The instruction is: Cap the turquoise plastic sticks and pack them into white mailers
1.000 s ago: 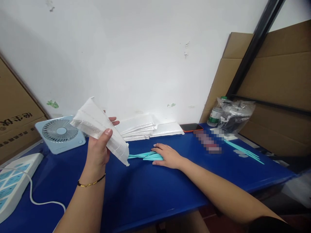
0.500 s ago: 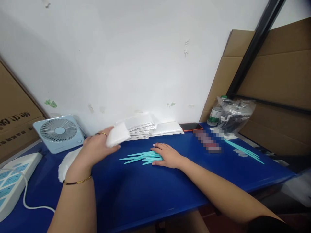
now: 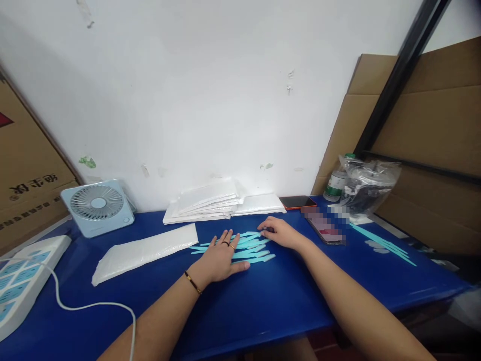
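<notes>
Turquoise, slim plastic tools with pointed ends [image 3: 255, 258] formed a loose pile on the blue table [image 3: 244, 311]. The left hand [image 3: 220, 260] was spread wide, palm down, across the pile. The right hand [image 3: 280, 233] was narrow, with curled fingers at the pile's right end; whether it gripped a tool could not be told.

Judged progress: partial. The visible broad ends pointed right; their edges were staggered and several tools overlapped, so alignment appeared incomplete.

Count, relative to the pile:
- Pile: at least five tools; exact number obscured.
- Left: one long white plastic packet [image 3: 150, 250], lying flat, and one light-blue square fan [image 3: 99, 203], farther off.
- Behind: two stacks of white flat packets [image 3: 206, 200], contents uncountable.
- Right: two phones [image 3: 298, 202], one clear bottle with a green cap [image 3: 334, 186], and several separate turquoise tools [image 3: 383, 244].
</notes>
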Available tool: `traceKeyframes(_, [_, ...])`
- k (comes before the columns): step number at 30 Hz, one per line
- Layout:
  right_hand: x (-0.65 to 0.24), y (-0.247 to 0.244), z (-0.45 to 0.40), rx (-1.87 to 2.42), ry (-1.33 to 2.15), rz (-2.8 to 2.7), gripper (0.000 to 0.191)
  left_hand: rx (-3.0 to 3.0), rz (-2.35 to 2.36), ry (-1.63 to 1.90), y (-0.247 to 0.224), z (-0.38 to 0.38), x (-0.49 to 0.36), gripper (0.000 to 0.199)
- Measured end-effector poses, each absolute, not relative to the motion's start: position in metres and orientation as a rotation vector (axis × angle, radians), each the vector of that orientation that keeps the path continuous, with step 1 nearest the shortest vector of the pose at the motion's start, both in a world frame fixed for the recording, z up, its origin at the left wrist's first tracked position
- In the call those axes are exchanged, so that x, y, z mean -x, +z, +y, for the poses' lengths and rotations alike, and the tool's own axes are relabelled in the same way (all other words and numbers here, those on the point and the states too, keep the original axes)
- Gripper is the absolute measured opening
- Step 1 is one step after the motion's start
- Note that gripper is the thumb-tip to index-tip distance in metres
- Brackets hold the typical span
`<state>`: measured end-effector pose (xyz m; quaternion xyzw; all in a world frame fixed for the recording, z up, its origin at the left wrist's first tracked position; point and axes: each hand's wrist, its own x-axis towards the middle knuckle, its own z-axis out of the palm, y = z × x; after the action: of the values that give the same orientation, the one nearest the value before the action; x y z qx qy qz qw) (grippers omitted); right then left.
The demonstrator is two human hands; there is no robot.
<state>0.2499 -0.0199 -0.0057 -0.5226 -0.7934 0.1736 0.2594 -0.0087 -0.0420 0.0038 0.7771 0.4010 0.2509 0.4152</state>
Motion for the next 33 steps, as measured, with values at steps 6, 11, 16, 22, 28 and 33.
traceKeyframes(6, [-0.245, -0.002, -0.024, 1.399, 0.611, -2.179, 0.015, -1.991, 0.838, 0.617, 0.005, -0.052, 0.006, 0.070])
traceKeyframes(11, [-0.248, -0.003, -0.025, 1.472, 0.808, -2.115, 0.023, -2.017, 0.998, 0.920, -0.002, -0.026, 0.008, 0.040])
traceKeyframes(16, [-0.248, -0.007, -0.022, 1.542, 0.866, -2.061, 0.015, -2.233, 1.134, 0.788, -0.008, -0.009, 0.007, 0.019])
traceKeyframes(22, [-0.247, -0.002, -0.021, 1.542, 0.702, -2.023, 0.011, -2.378, 1.254, 0.637, -0.008, -0.008, 0.002, 0.036])
traceKeyframes(28, [-0.237, -0.003, -0.016, 1.353, 0.689, -1.988, 0.015, -2.544, 1.292, 0.573, -0.004, -0.001, 0.005, 0.030])
traceKeyframes(33, [-0.250, -0.014, -0.004, 1.468, 0.694, -1.940, 0.019, -2.477, 1.490, 0.498, -0.004, 0.013, 0.023, 0.031])
